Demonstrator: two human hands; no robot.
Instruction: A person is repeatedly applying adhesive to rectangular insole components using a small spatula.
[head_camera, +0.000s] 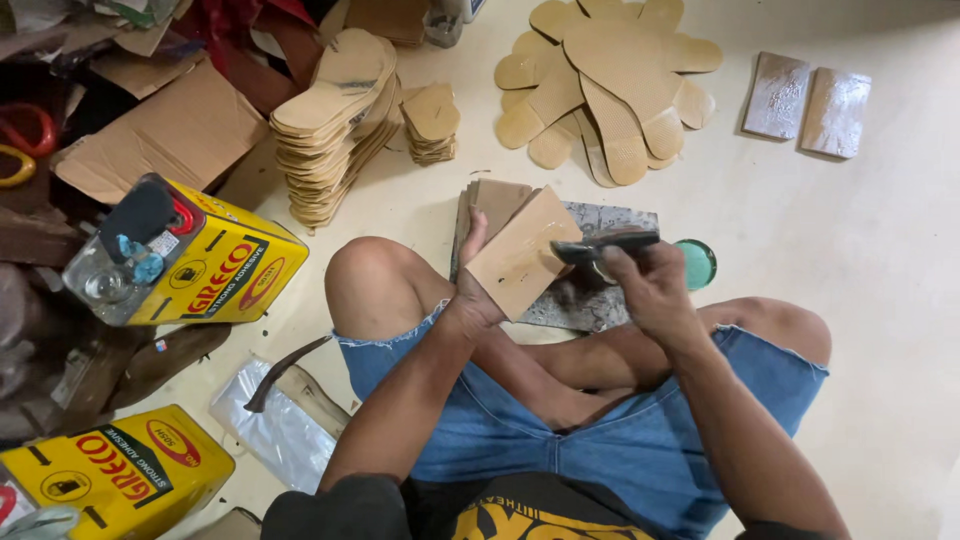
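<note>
I sit cross-legged on the floor. My left hand (472, 290) holds a flat tan rectangular piece (522, 262), tilted, above a grey stone slab (612, 220). More tan pieces (495, 198) lean stacked behind it. My right hand (648, 285) grips a dark flat tool (605, 245) whose end touches the tan piece's right edge. A small green round tin (697, 264) sits just right of the slab.
A stack of tan sole cutouts (335, 125), a smaller stack (431, 123) and a fan of soles (605, 85) lie ahead. Two silvery sheets (805, 105) rest at far right. Yellow adhesive cans (215, 262) (120, 475), cardboard (165, 130) and a hammer (285, 372) are on the left.
</note>
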